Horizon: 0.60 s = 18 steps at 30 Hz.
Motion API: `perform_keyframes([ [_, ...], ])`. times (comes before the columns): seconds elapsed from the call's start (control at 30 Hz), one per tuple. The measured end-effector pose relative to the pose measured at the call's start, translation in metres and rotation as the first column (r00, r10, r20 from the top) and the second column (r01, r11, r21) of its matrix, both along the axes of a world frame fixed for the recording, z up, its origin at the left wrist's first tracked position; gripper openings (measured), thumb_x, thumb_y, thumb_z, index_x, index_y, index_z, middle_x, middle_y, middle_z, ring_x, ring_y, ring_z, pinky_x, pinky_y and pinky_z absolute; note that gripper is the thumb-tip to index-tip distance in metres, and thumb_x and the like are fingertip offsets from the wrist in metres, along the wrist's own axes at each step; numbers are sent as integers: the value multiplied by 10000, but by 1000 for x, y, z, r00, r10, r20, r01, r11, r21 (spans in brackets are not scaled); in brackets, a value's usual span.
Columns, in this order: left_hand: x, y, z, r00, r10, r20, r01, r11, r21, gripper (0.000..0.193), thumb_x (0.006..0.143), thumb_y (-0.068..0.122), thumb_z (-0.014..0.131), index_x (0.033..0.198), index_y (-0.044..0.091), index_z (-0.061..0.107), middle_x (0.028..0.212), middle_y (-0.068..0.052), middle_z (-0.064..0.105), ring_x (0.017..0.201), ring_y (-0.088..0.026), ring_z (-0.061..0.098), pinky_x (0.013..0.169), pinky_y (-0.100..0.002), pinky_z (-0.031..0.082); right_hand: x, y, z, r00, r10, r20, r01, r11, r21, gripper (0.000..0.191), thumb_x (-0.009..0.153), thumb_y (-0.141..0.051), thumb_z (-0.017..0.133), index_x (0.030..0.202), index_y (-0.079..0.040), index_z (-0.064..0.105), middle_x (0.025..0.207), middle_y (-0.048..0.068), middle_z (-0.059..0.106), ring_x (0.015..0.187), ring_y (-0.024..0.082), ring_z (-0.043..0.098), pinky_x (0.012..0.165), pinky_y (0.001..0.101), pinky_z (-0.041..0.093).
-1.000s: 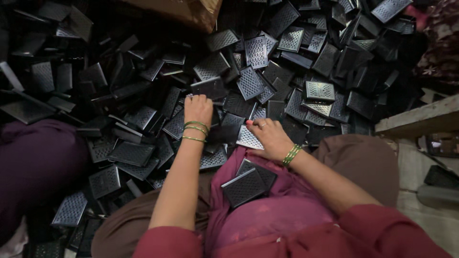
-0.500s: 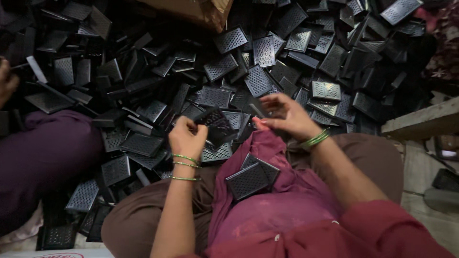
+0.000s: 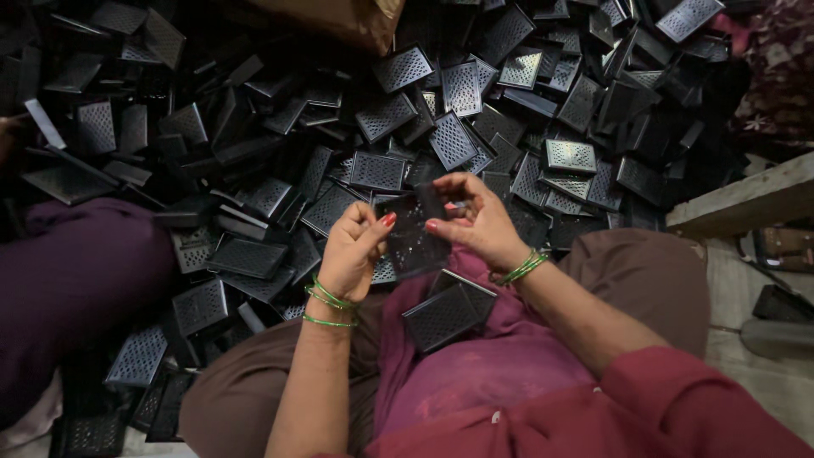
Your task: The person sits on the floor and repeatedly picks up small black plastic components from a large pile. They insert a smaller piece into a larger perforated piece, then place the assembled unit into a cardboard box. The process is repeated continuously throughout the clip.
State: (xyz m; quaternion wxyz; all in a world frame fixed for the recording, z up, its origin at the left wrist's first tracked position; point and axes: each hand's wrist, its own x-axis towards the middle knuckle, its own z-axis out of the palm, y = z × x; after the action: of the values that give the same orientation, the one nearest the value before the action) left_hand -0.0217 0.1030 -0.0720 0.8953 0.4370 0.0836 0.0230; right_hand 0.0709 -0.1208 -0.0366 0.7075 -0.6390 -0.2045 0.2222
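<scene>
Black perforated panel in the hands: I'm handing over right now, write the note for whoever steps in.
Left hand: grips the left edge of the black perforated panel, raised over the lap.
Right hand: fingers pinch the panel's right and top edge.
One more panel lies on the pink cloth in the lap.
A large heap of like panels covers the floor in front.
Done: one panel picked up, one in the lap.
Left: the heap looks largely untouched.

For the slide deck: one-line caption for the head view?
Left hand and right hand hold a black perforated panel above a pile of panels.
</scene>
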Motion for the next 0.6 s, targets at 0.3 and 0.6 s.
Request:
perform_keyframes([
  [0.3, 6, -33, 7, 1000, 11, 26, -10, 1000, -30, 413, 856, -23, 761, 1193, 41, 531, 1049, -55, 676, 903, -107, 653, 803, -240, 547, 1, 4, -6, 985, -23, 173, 36, 997, -74, 620, 798, -121, 874, 1333, -69, 566, 1234, 25, 611, 1159, 110, 601, 994, 278, 529],
  [0.6, 5, -30, 5, 972, -214, -98, 204, 973, -105, 637, 865, 39, 772, 1444, 22, 509, 1237, -53, 681, 1000, -100, 650, 791, -241, 513, -1, 0, 3, 999, 38, 19, -37, 998, -54, 620, 782, -73, 864, 1340, -69, 594, 1220, -1, 611, 1055, 56, 553, 895, 224, 493],
])
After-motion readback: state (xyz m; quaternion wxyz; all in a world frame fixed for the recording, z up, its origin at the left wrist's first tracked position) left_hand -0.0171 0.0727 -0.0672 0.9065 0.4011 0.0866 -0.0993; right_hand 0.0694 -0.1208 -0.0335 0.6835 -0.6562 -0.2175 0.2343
